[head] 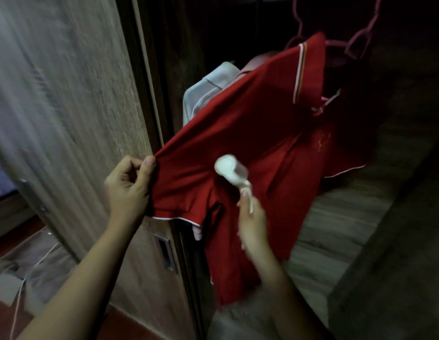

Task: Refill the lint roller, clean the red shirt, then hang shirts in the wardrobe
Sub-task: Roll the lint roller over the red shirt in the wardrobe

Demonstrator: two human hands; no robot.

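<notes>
Head view, tilted, motion blur esp. on R side. Red polo shirt (250, 133) hangs on a pink hanger (355, 42) inside the open wardrobe, white-piped collar up top R, white trim along sleeve hem. L hand (129, 186) pinches the sleeve edge betw. thumb and curled fingers, pulling the fabric out taut toward the wardrobe door (73, 114). R hand (252, 223) blurred, fingers wrapped round the handle of a white lint roller (232, 171); roller head lies against the shirt's chest/underarm area, just R of the stretched sleeve. Grey-white shirt (203, 94) hangs behind the red one, partly covered by it; a bit of pink cloth (197, 233) shows below the sleeve hem. Door has a recessed metal pull (165, 252) near its edge. Wardrobe floor (336, 229) wood-grain, under the shirt tail. Lower L, on the room floor: grey fabric (39, 263) w/ a white cord (20, 293) across it.
</notes>
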